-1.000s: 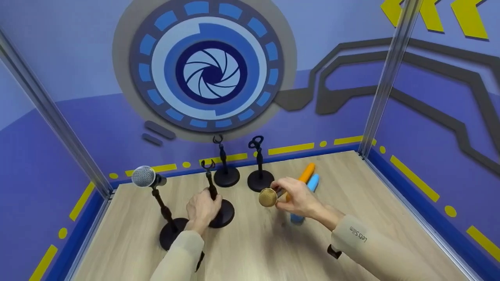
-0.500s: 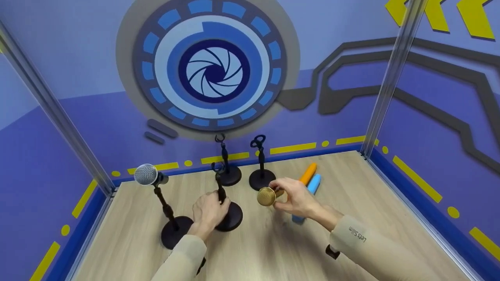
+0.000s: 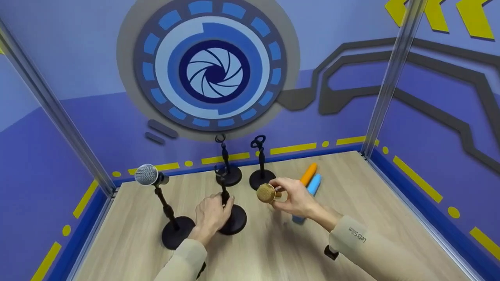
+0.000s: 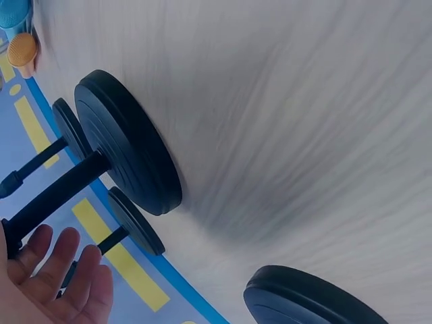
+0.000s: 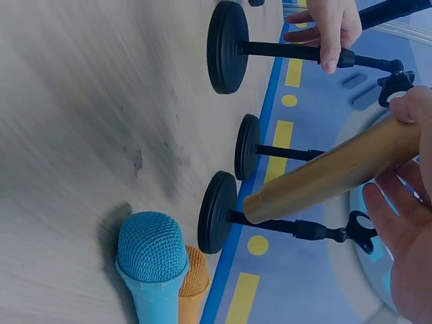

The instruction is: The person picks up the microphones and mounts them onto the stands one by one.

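Observation:
My right hand [image 3: 296,198] grips a gold microphone [image 3: 266,193] by its body, the mesh head facing me; in the right wrist view its handle [image 5: 324,174] tapers to a blunt end. Around the pole of a black microphone stand [image 3: 233,219], my left hand [image 3: 213,214] curls thumb and fingers. That stand's base appears on or close to the tabletop in the left wrist view, and its forked clip holds nothing. Farther left, a silver-headed microphone [image 3: 147,174] sits in the clip of another black stand [image 3: 178,233].
Two black stands with bare clips, a left one [image 3: 229,175] and a right one [image 3: 262,180], stand by the back wall. An orange microphone [image 3: 309,174] and a blue microphone [image 3: 313,185] lie right of them, partly behind my right hand. Walls enclose the wooden table [image 3: 375,218].
My left hand has shifted the stand right and slightly toward me. My right hand stays nearly in place, with the gold microphone turned slightly.

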A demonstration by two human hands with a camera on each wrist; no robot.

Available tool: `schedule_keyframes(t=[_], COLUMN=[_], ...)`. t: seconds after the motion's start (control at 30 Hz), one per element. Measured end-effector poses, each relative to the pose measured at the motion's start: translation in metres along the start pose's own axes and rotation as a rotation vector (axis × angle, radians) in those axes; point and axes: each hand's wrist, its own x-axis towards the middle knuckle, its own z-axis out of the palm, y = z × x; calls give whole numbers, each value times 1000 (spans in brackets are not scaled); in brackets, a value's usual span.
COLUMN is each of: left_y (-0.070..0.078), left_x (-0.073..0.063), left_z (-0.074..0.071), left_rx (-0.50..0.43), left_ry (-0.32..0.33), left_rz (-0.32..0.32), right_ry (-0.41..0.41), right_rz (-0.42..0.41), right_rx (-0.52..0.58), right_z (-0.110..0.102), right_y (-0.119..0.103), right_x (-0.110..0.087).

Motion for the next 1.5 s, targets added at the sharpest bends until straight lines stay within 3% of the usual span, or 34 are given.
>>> schedule_keyframes(t=[0.23,0.5,0.77,1.2,1.5], left_y=[3,14,26,39,46], left_x=[-8,-19,-29,-42,-47], left_z=[3,4,5,8,7], left_rx=[-4,-12,-31,-19,-15], left_ry=[19,10,71,51,-3], left_rz=[51,100,190,209,208], right_ry=[24,38,63,109,84], right_rz=[12,-6,-63,-145,-186], right_rx=[66,65,90,107,131], right_z=[2,2,3,4,3], right_y=[-3,-8,-11,-13,-18], right_x=[6,12,21,39,53])
